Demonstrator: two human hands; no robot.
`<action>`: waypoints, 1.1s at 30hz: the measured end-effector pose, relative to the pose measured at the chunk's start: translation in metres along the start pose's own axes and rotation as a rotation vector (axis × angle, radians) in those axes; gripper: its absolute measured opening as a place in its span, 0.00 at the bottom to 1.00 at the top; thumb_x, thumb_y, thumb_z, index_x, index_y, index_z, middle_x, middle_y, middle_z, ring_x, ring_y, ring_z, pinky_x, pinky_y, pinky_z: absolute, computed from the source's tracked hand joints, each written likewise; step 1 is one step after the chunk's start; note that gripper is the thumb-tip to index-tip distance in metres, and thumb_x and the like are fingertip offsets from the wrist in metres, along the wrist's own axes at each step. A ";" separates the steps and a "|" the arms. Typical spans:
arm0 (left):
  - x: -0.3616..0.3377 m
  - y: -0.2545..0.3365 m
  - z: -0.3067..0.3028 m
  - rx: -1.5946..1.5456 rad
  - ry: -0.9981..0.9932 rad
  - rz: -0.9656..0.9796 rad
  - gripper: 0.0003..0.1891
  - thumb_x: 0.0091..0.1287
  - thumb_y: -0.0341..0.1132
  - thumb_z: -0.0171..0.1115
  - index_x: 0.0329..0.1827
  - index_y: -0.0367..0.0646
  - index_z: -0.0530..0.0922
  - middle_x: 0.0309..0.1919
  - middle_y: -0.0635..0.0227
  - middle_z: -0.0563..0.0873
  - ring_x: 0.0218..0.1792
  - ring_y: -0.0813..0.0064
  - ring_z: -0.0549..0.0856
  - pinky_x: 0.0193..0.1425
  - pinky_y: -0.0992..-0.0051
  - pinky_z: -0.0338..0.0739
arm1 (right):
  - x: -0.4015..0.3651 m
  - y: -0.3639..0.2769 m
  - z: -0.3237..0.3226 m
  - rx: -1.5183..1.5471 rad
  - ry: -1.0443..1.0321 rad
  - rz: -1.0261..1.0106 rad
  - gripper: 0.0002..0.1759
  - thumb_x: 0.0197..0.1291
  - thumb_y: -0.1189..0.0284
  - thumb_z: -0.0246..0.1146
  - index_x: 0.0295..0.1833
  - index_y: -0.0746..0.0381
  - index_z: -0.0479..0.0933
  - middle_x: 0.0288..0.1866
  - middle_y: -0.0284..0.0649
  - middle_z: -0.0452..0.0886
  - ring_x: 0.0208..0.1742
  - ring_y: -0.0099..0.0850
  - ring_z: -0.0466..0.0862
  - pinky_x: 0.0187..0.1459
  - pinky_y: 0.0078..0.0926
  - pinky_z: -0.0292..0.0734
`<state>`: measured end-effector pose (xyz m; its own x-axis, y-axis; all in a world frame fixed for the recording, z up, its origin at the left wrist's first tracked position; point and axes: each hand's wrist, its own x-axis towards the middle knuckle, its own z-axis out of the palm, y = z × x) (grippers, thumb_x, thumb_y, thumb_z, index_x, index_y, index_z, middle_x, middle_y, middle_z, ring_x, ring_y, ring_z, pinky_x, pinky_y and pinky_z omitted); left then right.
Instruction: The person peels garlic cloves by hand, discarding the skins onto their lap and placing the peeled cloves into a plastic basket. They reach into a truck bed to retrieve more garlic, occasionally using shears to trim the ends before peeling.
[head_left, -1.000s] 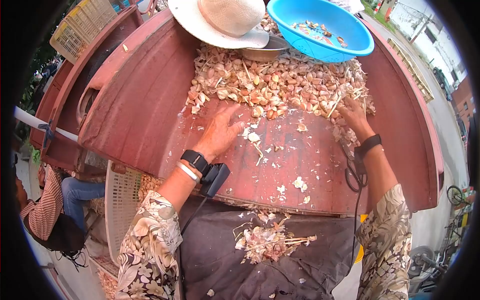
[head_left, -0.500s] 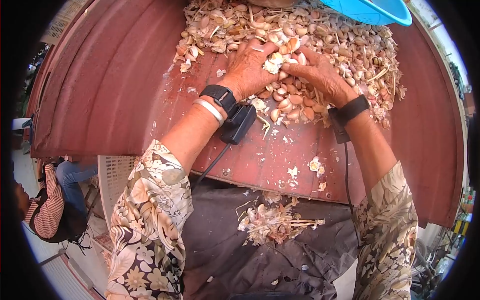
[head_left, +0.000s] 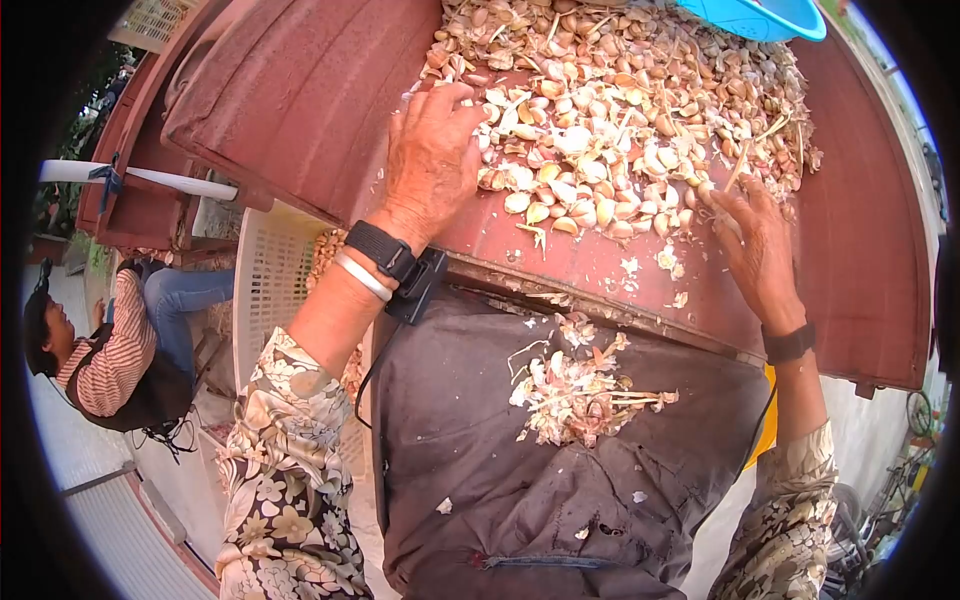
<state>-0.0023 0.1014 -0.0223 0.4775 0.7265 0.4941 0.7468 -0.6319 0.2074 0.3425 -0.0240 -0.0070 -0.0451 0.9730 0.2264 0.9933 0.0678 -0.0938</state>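
Loose garlic cloves (head_left: 585, 150), mixed with papery skins and dry stalks, spread over a red ridged metal sheet (head_left: 300, 130). My left hand (head_left: 432, 165) rests at the left side of the cloves, back upward, its fingers apart and reaching to the nearest ones. On the right side of the pile, my right hand (head_left: 752, 245) lies with bent, parted fingers beside the cloves, near a dry stalk (head_left: 742, 163). I see nothing gripped in either hand, though some fingertips are partly hidden. A clump of garlic skins and stalks (head_left: 590, 395) sits on the dark cloth (head_left: 480, 480) over my lap.
A blue plastic basin (head_left: 765, 18) stands at the far right of the pile. To the left is a cream slatted crate (head_left: 275, 265) with garlic inside. Another person (head_left: 125, 335) in a striped sleeve sits farther left. Something yellow (head_left: 765, 425) shows below the sheet's right edge.
My hands have parted from the middle of the pile, left hand to the left, right hand to the right and down. Cloves now lie more spread out at the front. The view has shifted.
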 end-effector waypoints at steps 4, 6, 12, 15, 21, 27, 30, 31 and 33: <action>-0.002 0.067 0.014 -0.433 -0.169 0.069 0.10 0.56 0.25 0.64 0.41 0.43 0.80 0.41 0.63 0.81 0.47 0.58 0.80 0.49 0.59 0.74 | 0.001 -0.042 -0.009 0.422 0.048 0.038 0.09 0.59 0.73 0.63 0.45 0.60 0.81 0.44 0.44 0.79 0.50 0.45 0.79 0.48 0.38 0.75; 0.000 0.099 0.027 -0.314 -0.154 0.219 0.07 0.55 0.24 0.62 0.36 0.42 0.79 0.35 0.63 0.79 0.42 0.58 0.80 0.44 0.61 0.75 | 0.006 -0.058 0.004 0.417 0.075 -0.016 0.07 0.57 0.73 0.64 0.41 0.60 0.80 0.41 0.43 0.78 0.46 0.45 0.79 0.46 0.41 0.75; 0.008 0.107 0.047 -0.261 -0.093 0.050 0.08 0.53 0.24 0.64 0.36 0.42 0.80 0.35 0.61 0.78 0.41 0.58 0.81 0.43 0.62 0.76 | 0.017 -0.068 0.033 0.252 0.090 -0.171 0.08 0.54 0.70 0.67 0.39 0.60 0.81 0.38 0.42 0.78 0.46 0.44 0.77 0.45 0.40 0.75; 0.010 0.094 0.037 -0.591 -0.115 -0.154 0.10 0.56 0.26 0.67 0.41 0.42 0.83 0.38 0.65 0.81 0.37 0.70 0.82 0.40 0.72 0.76 | 0.007 -0.065 0.020 0.479 0.260 -0.025 0.08 0.55 0.72 0.65 0.42 0.59 0.82 0.37 0.42 0.78 0.45 0.45 0.77 0.45 0.39 0.74; -0.018 0.125 -0.002 -0.884 -0.070 -0.121 0.10 0.57 0.22 0.65 0.42 0.42 0.84 0.36 0.72 0.81 0.37 0.81 0.79 0.39 0.80 0.73 | -0.020 -0.098 -0.019 1.371 -0.146 0.332 0.11 0.65 0.71 0.64 0.42 0.69 0.79 0.35 0.33 0.82 0.35 0.19 0.79 0.37 0.18 0.74; -0.041 0.143 -0.040 -0.751 -0.035 0.011 0.13 0.54 0.19 0.66 0.43 0.39 0.83 0.36 0.63 0.82 0.38 0.68 0.82 0.41 0.74 0.76 | -0.050 -0.117 -0.039 1.506 -0.150 0.356 0.06 0.65 0.76 0.61 0.43 0.69 0.78 0.35 0.37 0.83 0.33 0.21 0.83 0.34 0.18 0.78; -0.046 0.148 -0.055 -0.765 0.015 0.087 0.14 0.52 0.17 0.67 0.42 0.38 0.81 0.39 0.61 0.83 0.39 0.64 0.83 0.42 0.71 0.77 | -0.060 -0.126 -0.049 1.494 -0.105 0.344 0.06 0.66 0.78 0.60 0.45 0.70 0.78 0.35 0.38 0.84 0.35 0.22 0.84 0.35 0.18 0.79; -0.047 0.150 -0.060 -0.756 0.015 0.099 0.14 0.52 0.17 0.67 0.42 0.38 0.81 0.38 0.60 0.83 0.39 0.63 0.83 0.42 0.71 0.77 | -0.062 -0.127 -0.053 1.485 -0.112 0.328 0.06 0.66 0.77 0.60 0.45 0.70 0.78 0.35 0.38 0.84 0.35 0.22 0.85 0.35 0.18 0.79; -0.052 0.152 -0.070 -0.736 0.011 0.114 0.14 0.51 0.17 0.67 0.42 0.37 0.81 0.38 0.59 0.83 0.40 0.62 0.83 0.42 0.70 0.77 | -0.068 -0.131 -0.060 1.471 -0.136 0.298 0.07 0.66 0.77 0.61 0.45 0.70 0.78 0.35 0.38 0.84 0.35 0.23 0.85 0.35 0.18 0.79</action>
<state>0.0544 -0.0517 0.0424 0.5260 0.6454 0.5539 0.1880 -0.7234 0.6644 0.2215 -0.1126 0.0476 0.0417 0.9975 -0.0567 -0.0189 -0.0559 -0.9983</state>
